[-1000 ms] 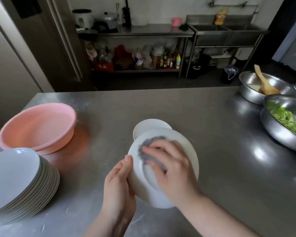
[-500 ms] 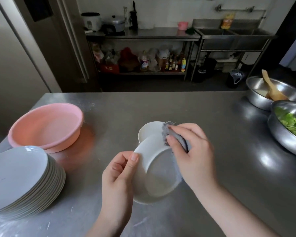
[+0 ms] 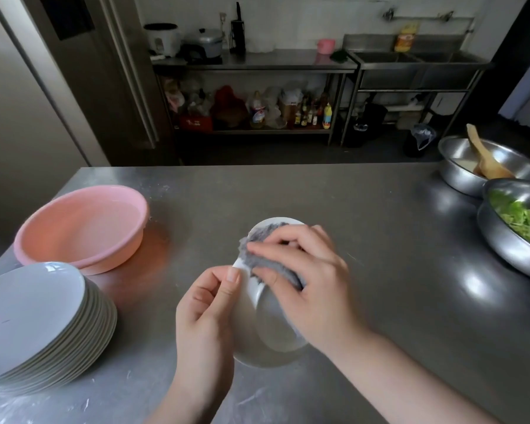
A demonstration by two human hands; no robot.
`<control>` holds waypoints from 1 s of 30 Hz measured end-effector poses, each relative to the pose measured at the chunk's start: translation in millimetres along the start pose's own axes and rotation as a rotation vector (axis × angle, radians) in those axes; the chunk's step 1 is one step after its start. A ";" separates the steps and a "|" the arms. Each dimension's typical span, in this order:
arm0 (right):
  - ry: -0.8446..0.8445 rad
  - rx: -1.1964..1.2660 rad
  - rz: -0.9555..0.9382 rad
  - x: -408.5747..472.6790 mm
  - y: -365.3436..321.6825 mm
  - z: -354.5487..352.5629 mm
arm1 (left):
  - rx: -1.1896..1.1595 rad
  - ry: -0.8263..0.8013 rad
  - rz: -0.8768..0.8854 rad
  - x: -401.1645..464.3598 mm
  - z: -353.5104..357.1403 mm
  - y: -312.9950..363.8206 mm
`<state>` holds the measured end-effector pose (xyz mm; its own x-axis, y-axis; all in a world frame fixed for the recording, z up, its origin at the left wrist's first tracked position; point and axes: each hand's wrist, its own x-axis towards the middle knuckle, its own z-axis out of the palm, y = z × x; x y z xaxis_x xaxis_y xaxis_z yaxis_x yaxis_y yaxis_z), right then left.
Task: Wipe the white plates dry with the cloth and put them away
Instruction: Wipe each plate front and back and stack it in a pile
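Observation:
My left hand (image 3: 207,313) grips the left rim of a small white plate (image 3: 273,338), held tilted on edge above the steel table (image 3: 380,240). My right hand (image 3: 306,276) holds a grey cloth (image 3: 266,255) and presses it over the plate's upper rim. Behind them another small white plate (image 3: 265,223) lies on the table, mostly hidden by the cloth and hand. A tall stack of larger white plates (image 3: 43,325) sits at the near left.
A pink plastic basin (image 3: 83,224) stands at the left, behind the stack. Two steel bowls occupy the right edge, one with a wooden spoon (image 3: 484,160), one with green leaves (image 3: 520,221). Shelves and a sink line the far wall.
The plate has been turned from facing me to nearly edge-on. My right hand slid the cloth from the plate's middle to its upper rim. The view shifted slightly.

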<state>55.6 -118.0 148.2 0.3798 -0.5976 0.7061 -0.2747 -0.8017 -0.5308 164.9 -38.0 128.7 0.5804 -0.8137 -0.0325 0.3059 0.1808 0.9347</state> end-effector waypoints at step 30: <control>-0.072 -0.099 -0.051 -46.4 6.7 12.5 | -0.578 0.259 -0.511 15.1 37.6 13.9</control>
<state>47.1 -95.5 106.0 0.4564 -0.5572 0.6937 -0.3378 -0.8298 -0.4443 149.5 -68.5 154.5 0.3981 -0.7320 -0.5529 0.8806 0.1362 0.4538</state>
